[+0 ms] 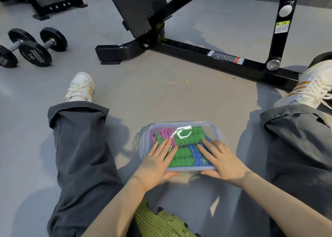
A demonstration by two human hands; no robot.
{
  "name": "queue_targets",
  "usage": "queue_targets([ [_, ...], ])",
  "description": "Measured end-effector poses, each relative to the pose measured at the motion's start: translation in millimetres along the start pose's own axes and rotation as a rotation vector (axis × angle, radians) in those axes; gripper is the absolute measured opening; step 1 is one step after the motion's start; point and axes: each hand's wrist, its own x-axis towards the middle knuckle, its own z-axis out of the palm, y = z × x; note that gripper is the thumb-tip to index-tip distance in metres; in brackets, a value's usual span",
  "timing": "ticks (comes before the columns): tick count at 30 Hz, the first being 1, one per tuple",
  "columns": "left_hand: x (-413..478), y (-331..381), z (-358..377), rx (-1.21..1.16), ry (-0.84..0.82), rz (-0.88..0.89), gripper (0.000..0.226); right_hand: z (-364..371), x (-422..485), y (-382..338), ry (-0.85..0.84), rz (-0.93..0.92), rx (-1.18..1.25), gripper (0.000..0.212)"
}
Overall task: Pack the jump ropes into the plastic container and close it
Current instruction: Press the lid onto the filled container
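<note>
Pressing both hands flat on the lid point(195, 130).

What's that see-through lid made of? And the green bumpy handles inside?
The lid looks like clear, glossy hard plastic: light glares off it and you can see through it. The handles look like soft matte foam, ribbed and not shiny, though they might be rubber.

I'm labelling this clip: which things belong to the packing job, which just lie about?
Job: plastic container, lid, jump ropes, left hand, right hand.
Lying about: dumbbells, bench frame, green mat.
</note>
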Motion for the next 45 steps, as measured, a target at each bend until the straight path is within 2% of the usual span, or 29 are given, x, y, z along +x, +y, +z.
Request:
queue_targets([
  [3, 1.8, 2.5, -1.3, 0.037, -0.004, -0.016, 0.073, 3.3, 1.3, 0.1, 0.024, -0.003, -0.015, 0.071],
  [8, 6.9, -1.5, -9.4, 0.033, -0.117, -0.049, 0.075, -4.3, 2.2, -0.1, 0.023, 0.034, 0.060, 0.073],
  [13, 28.6, -15.8, -32.0, 0.264, -0.181, 0.015, 0.074, -16.5, 9.0, -9.4, -0.045, 0.140, 0.089, 0.076],
  [16, 47.2, -22.5, -53.5, 0.420, -0.263, -0.047, 0.079, -29.2, 13.8, -14.3, -0.080, 0.175, 0.155, 0.074],
  [19, 61.5, -16.2, -66.5, 0.420, -0.333, -0.162, 0.076, -39.2, 20.5, -11.0, -0.090, 0.095, 0.307, 0.075],
  [22, 61.8, 6.2, -65.9, 0.143, -0.259, -0.373, 0.072, -32.6, 28.8, -1.8, -0.111, 0.163, 0.426, 0.082],
  [24, 59.5, 30.2, -58.8, -0.023, -0.102, -0.572, 0.063, -27.6, 33.1, 3.5, -0.160, 0.298, 0.433, 0.087],
  [25, 60.0, 42.3, -51.4, -0.104, -0.046, -0.627, 0.058, -27.0, 35.4, 4.6, -0.206, 0.362, 0.431, 0.085],
  [27, 61.7, 63.3, -36.4, -0.224, -0.046, -0.692, 0.048, -27.4, 40.9, 4.9, -0.269, 0.450, 0.446, 0.068],
  [28, 63.7, 72.3, -30.2, -0.272, -0.063, -0.720, 0.054, -28.9, 42.9, 4.7, -0.264, 0.497, 0.476, 0.057],
  [29, 67.1, 77.7, -22.8, -0.325, -0.108, -0.736, 0.064, -29.8, 46.8, 5.1, -0.236, 0.554, 0.542, 0.056],
  [32, 73.7, 81.6, -17.1, -0.434, -0.179, -0.792, 0.085, -28.9, 55.2, 9.4, -0.173, 0.745, 0.839, 0.071],
  [35, 70.7, 65.0, -19.0, -0.407, -0.204, -0.720, 0.106, -26.4, 56.2, 13.8, -0.107, 0.838, 0.997, 0.087],
  [37, 66.9, 42.1, -21.4, -0.420, -0.249, -0.557, 0.116, -24.0, 53.2, 14.3, -0.096, 0.922, 1.158, 0.096],
  [40, 60.6, 7.1, -28.5, -0.324, -0.230, -0.382, 0.100, -16.5, 47.5, 3.9, -0.075, 1.029, 1.324, 0.096],
  [42, 57.5, -2.1, -29.7, -0.260, -0.160, -0.294, 0.092, -16.1, 45.8, -5.1, -0.031, 1.079, 1.388, 0.090],
  [45, 52.0, 12.2, -24.0, -0.271, -0.053, -0.224, 0.063, -18.3, 46.5, -9.4, 0.034, 1.084, 1.390, 0.086],
])
